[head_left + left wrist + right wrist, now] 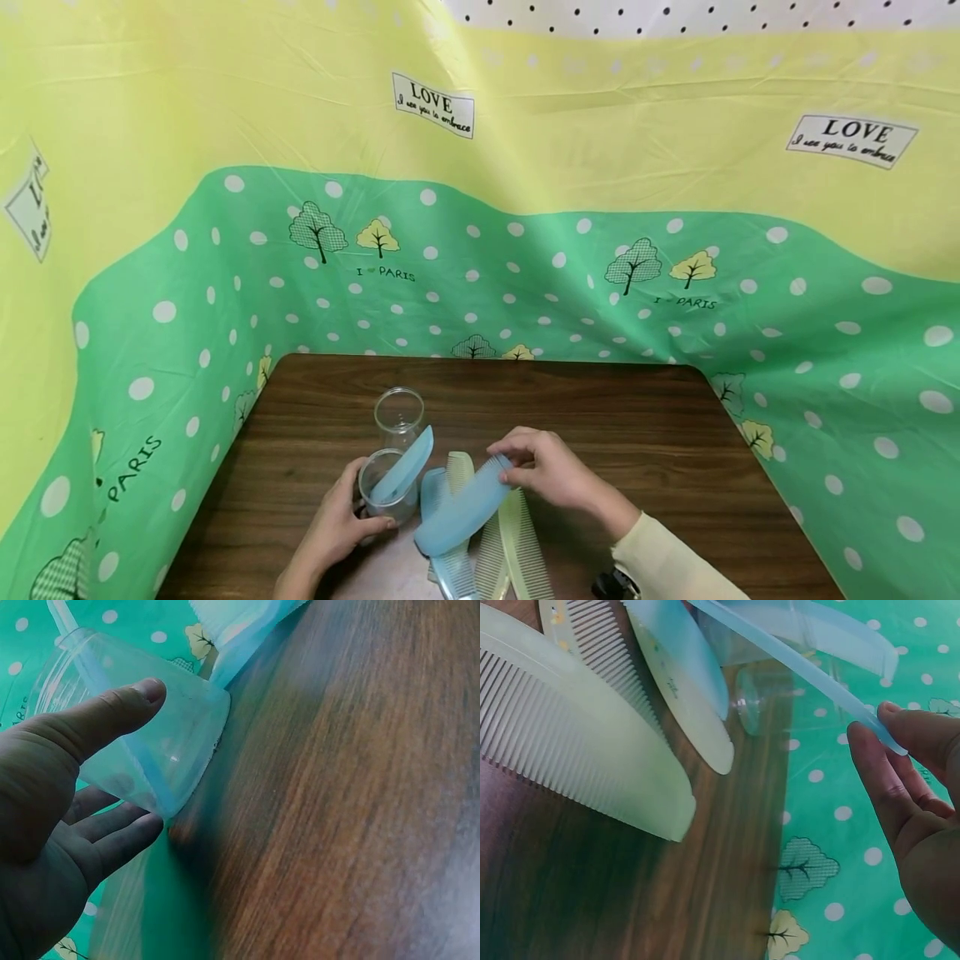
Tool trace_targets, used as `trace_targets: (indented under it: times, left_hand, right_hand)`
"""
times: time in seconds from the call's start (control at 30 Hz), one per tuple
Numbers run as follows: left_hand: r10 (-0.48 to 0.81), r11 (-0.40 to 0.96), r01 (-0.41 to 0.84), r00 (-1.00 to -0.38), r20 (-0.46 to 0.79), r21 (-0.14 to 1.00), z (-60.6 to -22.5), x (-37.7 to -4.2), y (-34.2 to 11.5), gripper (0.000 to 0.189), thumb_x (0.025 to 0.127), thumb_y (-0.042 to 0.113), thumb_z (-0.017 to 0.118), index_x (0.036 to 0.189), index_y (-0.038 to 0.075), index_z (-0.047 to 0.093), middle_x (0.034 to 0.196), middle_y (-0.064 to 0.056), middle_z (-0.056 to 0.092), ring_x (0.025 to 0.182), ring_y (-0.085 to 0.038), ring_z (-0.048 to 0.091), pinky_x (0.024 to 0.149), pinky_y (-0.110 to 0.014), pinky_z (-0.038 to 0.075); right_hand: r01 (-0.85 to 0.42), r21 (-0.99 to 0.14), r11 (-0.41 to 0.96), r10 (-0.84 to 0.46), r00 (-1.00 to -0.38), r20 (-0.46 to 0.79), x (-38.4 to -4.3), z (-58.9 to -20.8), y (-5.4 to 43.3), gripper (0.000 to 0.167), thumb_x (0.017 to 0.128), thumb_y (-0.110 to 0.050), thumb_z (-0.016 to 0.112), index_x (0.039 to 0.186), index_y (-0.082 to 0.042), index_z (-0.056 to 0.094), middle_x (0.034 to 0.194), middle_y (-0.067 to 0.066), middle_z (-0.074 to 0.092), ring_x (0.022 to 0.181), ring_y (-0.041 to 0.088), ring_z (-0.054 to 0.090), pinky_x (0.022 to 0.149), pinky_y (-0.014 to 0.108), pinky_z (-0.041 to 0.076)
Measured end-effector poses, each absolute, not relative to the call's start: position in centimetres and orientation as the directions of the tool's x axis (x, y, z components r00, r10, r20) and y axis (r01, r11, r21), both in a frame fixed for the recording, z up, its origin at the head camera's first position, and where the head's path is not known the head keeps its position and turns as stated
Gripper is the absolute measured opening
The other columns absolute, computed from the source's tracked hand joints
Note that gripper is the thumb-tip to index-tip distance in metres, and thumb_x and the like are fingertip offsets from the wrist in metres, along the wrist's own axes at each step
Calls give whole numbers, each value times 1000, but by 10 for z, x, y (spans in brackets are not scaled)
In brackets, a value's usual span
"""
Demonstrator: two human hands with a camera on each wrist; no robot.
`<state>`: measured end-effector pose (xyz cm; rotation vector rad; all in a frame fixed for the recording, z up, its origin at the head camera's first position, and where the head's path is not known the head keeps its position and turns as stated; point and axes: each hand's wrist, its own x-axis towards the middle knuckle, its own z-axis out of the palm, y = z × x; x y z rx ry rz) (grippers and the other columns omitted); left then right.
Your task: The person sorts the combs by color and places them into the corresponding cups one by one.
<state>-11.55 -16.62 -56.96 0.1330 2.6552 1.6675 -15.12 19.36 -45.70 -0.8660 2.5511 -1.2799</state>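
My left hand [335, 521] holds a clear cup [191, 712] upright on the table, thumb on one side and fingers on the other. A blue comb [407, 467] leans inside that cup, its upper end sticking out past the rim. Between the thumb and fingertips of my right hand [553, 472] one end of another blue comb [459, 518] is pinched; in the head view it hangs over a pile of combs. Green combs [641, 765] and a light blue comb [456, 575] lie overlapped in that pile, partly hidden by the held comb.
Behind the held cup stands a second clear cup [397, 410]. The brown wooden table [600, 408] is bounded by a green and yellow patterned cloth [525, 275] at the back and sides. A black object [617, 583] shows by the right sleeve.
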Motion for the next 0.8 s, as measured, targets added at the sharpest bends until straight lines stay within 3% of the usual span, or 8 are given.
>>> trace_targets:
  times: [0.8]
  left_hand:
    - [65,456,74,-997,50,887,-569,-113,-165,97,61,17,100,143,13,49,133,-11,62,125,-30,58,99,-39,55]
  right_hand:
    - [-470,-783,408,-482,-839,253,-145,-415,219,31,91,-11,79,122,-14,75,120,9,71,92,11,67,77,27,60]
